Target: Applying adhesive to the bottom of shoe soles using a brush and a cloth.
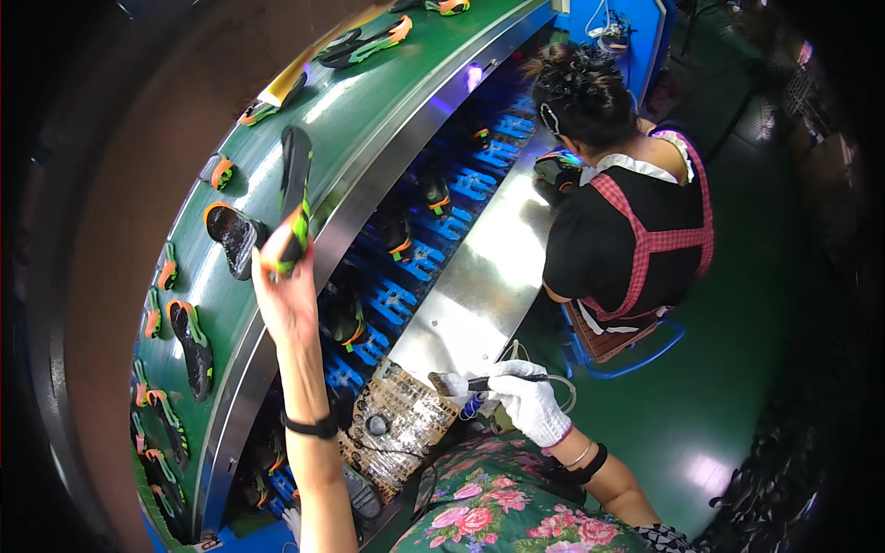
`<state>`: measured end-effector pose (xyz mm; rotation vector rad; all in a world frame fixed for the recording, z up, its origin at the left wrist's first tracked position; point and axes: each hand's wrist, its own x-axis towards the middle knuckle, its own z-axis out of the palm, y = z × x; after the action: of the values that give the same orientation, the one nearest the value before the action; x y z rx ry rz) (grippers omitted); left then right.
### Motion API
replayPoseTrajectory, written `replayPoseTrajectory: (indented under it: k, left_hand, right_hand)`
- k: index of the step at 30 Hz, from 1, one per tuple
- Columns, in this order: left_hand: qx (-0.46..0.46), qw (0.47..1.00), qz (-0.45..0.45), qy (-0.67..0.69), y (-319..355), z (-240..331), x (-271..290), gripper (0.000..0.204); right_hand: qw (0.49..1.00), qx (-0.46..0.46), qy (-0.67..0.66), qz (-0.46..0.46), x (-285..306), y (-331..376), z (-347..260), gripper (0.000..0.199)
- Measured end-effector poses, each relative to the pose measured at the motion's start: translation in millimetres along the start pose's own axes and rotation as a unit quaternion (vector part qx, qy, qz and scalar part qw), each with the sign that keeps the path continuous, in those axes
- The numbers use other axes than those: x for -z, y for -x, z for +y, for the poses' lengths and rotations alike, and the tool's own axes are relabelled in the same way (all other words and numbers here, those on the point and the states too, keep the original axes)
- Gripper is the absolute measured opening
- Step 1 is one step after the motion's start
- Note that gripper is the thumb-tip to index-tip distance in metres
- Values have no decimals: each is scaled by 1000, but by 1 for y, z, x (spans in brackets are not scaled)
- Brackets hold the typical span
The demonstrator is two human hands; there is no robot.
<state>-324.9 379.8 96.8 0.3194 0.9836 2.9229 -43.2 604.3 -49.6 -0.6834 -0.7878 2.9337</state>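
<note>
My bare left hand is raised over the green conveyor belt, fingers closed round the heel end of a black shoe sole with orange and bright green edging. The sole points upward, away from me. Beside it on the belt lies another black sole with an orange rim, its hollow side up and looking wet or glossy. My right hand, in a white knitted glove, grips the dark handle of a brush. The brush's bristles point left, above the near end of a metal worktop.
More soles and orange-green pieces lie along the belt. A lower blue rack carries shoe parts. A stained, patterned sheet covers the worktop's near end. A co-worker sits at right, holding a shoe part.
</note>
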Motion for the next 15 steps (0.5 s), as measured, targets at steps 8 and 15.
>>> replayPoseTrajectory:
  k: [8, 15]
  left_hand:
    - [83, 986, -94, -113, 142, -3, 42, 77]
    - [342, 925, 167, -10, 243, -2, 91, 70]
  right_hand:
    - [999, 38, 16, -32, -6, 15, -7, 16]
    - [998, 52, 35, -25, -63, 37, -23, 14]
